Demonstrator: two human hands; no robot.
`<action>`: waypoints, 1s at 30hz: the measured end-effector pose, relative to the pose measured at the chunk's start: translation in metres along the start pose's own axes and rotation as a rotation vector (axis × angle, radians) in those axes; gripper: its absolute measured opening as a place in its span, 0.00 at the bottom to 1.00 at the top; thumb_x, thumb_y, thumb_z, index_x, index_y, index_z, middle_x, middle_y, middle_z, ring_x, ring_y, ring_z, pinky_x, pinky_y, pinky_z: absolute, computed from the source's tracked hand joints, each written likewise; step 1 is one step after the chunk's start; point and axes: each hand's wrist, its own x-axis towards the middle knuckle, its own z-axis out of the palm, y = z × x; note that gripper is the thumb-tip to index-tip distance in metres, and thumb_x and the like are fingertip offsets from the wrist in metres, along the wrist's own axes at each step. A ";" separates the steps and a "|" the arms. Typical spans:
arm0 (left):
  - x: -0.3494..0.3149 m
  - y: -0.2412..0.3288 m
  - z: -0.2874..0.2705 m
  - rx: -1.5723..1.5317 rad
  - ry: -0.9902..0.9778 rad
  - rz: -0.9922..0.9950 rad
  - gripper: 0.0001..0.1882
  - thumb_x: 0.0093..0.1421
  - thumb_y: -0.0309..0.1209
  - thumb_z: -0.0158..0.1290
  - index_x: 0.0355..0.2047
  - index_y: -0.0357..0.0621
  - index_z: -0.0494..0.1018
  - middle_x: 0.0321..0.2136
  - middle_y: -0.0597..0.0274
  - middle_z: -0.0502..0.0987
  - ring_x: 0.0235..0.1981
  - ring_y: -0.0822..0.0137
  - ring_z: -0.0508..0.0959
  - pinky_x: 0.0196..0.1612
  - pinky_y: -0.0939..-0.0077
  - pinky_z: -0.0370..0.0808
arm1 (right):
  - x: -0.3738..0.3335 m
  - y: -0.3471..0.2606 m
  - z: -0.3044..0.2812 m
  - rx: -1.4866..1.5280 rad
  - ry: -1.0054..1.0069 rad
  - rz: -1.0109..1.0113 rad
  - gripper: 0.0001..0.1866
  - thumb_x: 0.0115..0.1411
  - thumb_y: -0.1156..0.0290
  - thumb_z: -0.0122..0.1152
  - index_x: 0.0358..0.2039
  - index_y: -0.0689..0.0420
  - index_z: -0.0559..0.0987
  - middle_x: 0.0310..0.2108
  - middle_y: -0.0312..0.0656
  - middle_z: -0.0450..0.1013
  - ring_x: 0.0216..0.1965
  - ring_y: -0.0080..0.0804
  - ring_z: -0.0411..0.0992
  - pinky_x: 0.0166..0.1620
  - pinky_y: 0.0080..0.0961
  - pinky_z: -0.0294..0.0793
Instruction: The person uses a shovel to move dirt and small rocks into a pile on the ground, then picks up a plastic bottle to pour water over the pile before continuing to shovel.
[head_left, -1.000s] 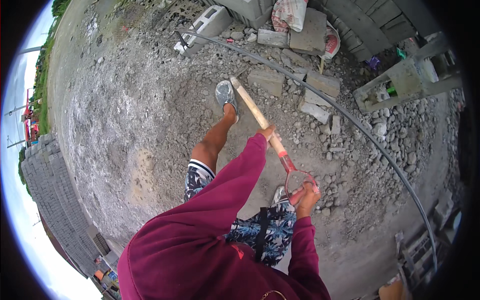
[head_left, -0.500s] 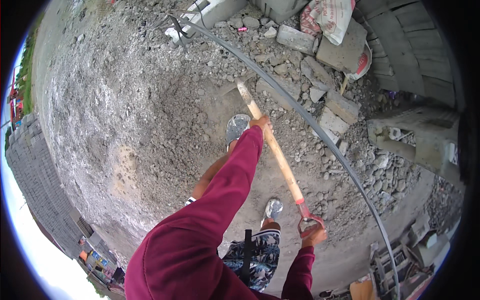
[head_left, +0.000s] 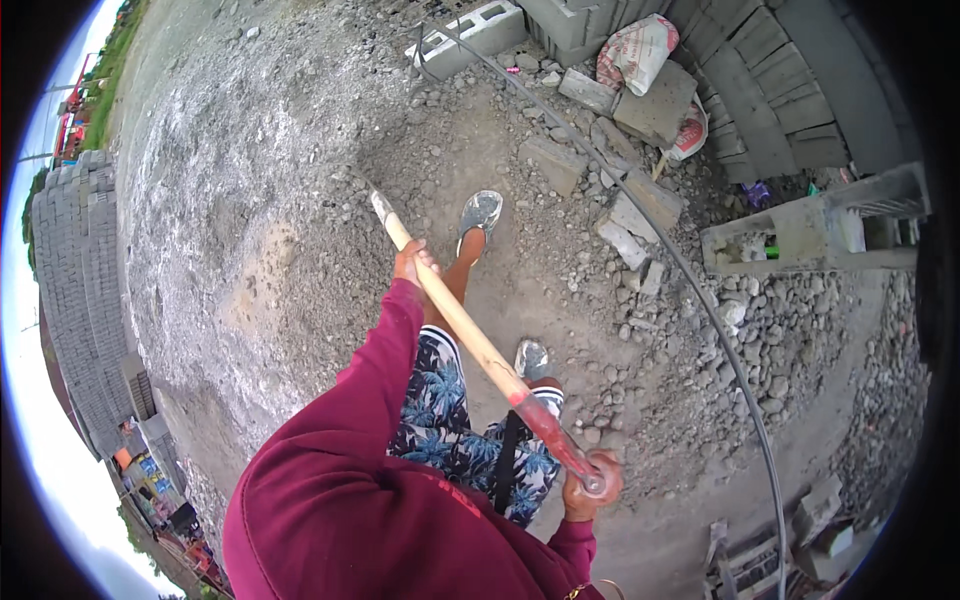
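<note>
A shovel (head_left: pixel 468 335) with a pale wooden shaft and a worn red grip slants across the middle of the view. My left hand (head_left: pixel 413 263) is wrapped round the shaft near its far end. At the near right, my right hand (head_left: pixel 592 486) closes on the red grip. The far end of the shaft meets the grey gravel pile (head_left: pixel 290 140); little of the blade shows there, and I cannot tell how deep it sits. My feet in grey, dusty shoes (head_left: pixel 482 212) stand just right of the shaft.
A long dark hose or cable (head_left: pixel 690 270) curves down the right side. Beyond it lie broken concrete blocks (head_left: pixel 655 200), a cement bag (head_left: pixel 640 52) and loose stones. A hollow block (head_left: pixel 478 38) lies at the far side. Stacked blocks (head_left: pixel 85 300) stand at the left.
The shovel's far end has swung left, away from the rubble to the gravel pile. Both my hands have moved left with it, and the red grip has turned. My view has shifted too.
</note>
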 end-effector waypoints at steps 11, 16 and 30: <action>-0.237 -0.083 -0.085 -0.133 0.227 -0.084 0.09 0.47 0.32 0.54 0.26 0.47 0.65 0.16 0.68 0.64 0.15 0.68 0.67 0.23 0.67 0.70 | -0.076 -0.052 -0.180 -0.133 -0.241 0.127 0.12 0.45 0.69 0.66 0.26 0.60 0.71 0.25 0.41 0.68 0.26 0.36 0.67 0.33 0.29 0.68; -0.251 -0.075 -0.089 -0.400 0.121 -0.113 0.12 0.46 0.32 0.55 0.29 0.46 0.64 0.18 0.64 0.66 0.16 0.66 0.69 0.23 0.64 0.72 | -0.066 -0.113 -0.187 -0.331 -0.279 -0.302 0.14 0.46 0.69 0.66 0.32 0.60 0.74 0.26 0.43 0.68 0.25 0.37 0.67 0.33 0.32 0.68; -0.225 0.186 -0.270 -0.317 0.065 0.247 0.16 0.48 0.34 0.56 0.33 0.39 0.65 0.21 0.59 0.69 0.18 0.67 0.73 0.21 0.67 0.75 | -0.203 -0.271 0.128 -0.327 -1.077 -1.000 0.31 0.43 0.74 0.66 0.51 0.54 0.70 0.20 0.43 0.68 0.21 0.41 0.68 0.26 0.33 0.67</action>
